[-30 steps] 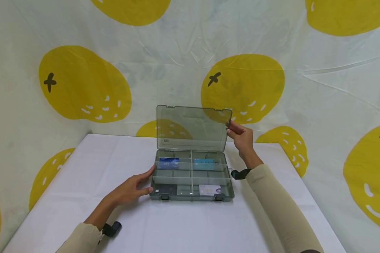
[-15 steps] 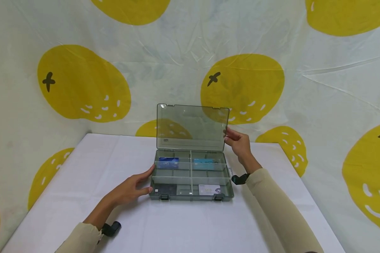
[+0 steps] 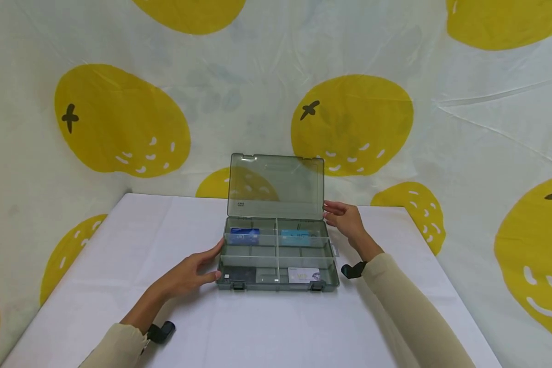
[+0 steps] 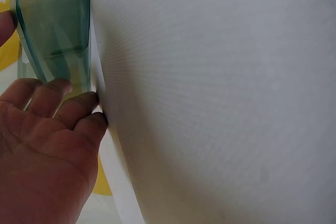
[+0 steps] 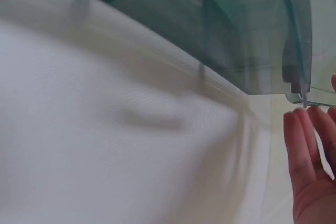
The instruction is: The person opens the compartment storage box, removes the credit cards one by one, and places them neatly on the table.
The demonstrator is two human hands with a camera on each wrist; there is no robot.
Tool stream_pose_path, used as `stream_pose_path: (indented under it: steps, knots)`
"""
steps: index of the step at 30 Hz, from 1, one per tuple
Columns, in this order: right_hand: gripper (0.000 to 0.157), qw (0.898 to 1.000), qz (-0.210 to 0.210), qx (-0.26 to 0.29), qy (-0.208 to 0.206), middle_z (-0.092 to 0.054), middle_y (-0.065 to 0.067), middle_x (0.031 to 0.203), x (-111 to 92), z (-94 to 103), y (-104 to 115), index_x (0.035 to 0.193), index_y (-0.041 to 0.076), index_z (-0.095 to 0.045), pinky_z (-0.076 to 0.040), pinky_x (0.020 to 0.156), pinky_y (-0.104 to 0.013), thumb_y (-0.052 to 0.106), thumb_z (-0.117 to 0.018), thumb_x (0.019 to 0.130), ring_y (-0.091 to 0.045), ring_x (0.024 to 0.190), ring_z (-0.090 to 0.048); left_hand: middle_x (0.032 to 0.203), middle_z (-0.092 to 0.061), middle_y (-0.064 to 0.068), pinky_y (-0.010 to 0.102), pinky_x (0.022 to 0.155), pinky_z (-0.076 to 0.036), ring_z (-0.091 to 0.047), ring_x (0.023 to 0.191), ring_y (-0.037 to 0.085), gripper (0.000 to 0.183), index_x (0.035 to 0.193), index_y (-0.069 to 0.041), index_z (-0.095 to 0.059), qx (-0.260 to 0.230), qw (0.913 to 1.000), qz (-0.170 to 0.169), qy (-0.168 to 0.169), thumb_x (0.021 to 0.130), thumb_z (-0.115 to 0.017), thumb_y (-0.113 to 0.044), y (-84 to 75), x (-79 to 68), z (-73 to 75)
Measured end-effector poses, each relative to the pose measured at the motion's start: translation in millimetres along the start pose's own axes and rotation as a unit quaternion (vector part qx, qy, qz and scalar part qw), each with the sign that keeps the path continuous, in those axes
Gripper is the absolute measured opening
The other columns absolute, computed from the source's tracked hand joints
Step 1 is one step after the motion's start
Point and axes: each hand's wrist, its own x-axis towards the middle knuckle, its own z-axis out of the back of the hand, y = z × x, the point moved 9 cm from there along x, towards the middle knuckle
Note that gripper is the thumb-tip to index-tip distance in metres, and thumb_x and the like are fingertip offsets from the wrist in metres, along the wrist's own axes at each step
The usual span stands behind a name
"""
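Note:
A translucent grey-green divided storage box (image 3: 277, 287) stands on the table, its clear lid (image 3: 276, 184) raised at the back. Four sides of dividers part it into several compartments. A dark blue card (image 3: 245, 236) sits back left, a light blue card (image 3: 296, 237) back right. At the front are a blackish card (image 3: 242, 275) on the left and a white card (image 3: 303, 275) on the right. My left hand (image 3: 190, 273) rests fingers and thumb against the box's left side. Beside the lid's lower right edge, my right hand (image 3: 346, 221) has its fingers extended, fingertips at or very near the edge.
A white cloth covers the table (image 3: 276, 332). Close behind it hangs a pale curtain (image 3: 257, 102) printed with large yellow fruit, which also continues along both sides. Two black latches, including the right latch (image 3: 317, 286), are on the box's front.
My right hand has slid down the lid's right edge towards the hinge, its pinch loosened. The lid's right side has shifted left and looks squarer. My left hand has stayed put.

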Motion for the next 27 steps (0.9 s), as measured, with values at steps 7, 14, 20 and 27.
stream_pose_path:
  steps: [7, 14, 20, 27]
  knots:
    - [0.033, 0.995, 0.040, -0.045, -0.084, -0.075, -0.011, 0.125, -18.0, 12.3, 14.5, 0.132, 0.014, -0.074, -0.064, 0.083, -0.025, 0.029, -0.073, 0.102, -0.036, 0.119, -0.072, 0.177, -0.021, 0.010, 0.066, 0.129, -0.023, -0.024, 0.163, 0.043, 0.089, 0.171, -0.014, -0.020, 0.008, 1.0000, 0.004, -0.001, 0.101, -0.072, -0.037, 0.2, 0.1, -0.8]
    - [0.035, 0.995, 0.079, -0.026, -0.047, -0.076, -0.013, 0.121, -33.9, -7.6, 33.8, 0.130, 0.008, -0.074, -0.065, 0.089, -0.032, 0.028, -0.074, 0.102, -0.036, 0.114, -0.072, 0.177, -0.021, 0.011, 0.065, 0.128, -0.025, -0.025, 0.162, 0.042, 0.090, 0.171, -0.014, -0.020, 0.011, 0.9999, -0.002, -0.002, 0.102, -0.072, -0.036, 0.2, 0.8, -1.5]
    - [0.040, 0.995, 0.081, -0.027, 0.049, -0.075, -0.017, 0.126, -39.8, -37.9, 43.0, 0.138, 0.005, -0.069, -0.060, 0.105, -0.052, 0.026, -0.070, 0.104, -0.042, 0.119, -0.070, 0.177, -0.021, 0.011, 0.065, 0.129, -0.024, -0.025, 0.162, 0.042, 0.090, 0.171, -0.013, -0.020, 0.004, 1.0000, -0.003, -0.001, 0.102, -0.073, -0.035, -0.2, 1.3, -0.8]
    - [0.044, 0.988, 0.065, -0.038, 0.134, -0.070, -0.025, 0.134, -39.0, -65.1, 41.3, 0.144, 0.006, -0.065, -0.057, 0.108, -0.056, 0.025, -0.069, 0.104, -0.045, 0.121, -0.070, 0.177, -0.021, 0.010, 0.065, 0.129, -0.023, -0.023, 0.163, 0.042, 0.089, 0.171, -0.013, -0.019, -0.001, 1.0000, -0.004, 0.001, 0.102, -0.072, -0.034, -0.9, 1.4, -1.2]
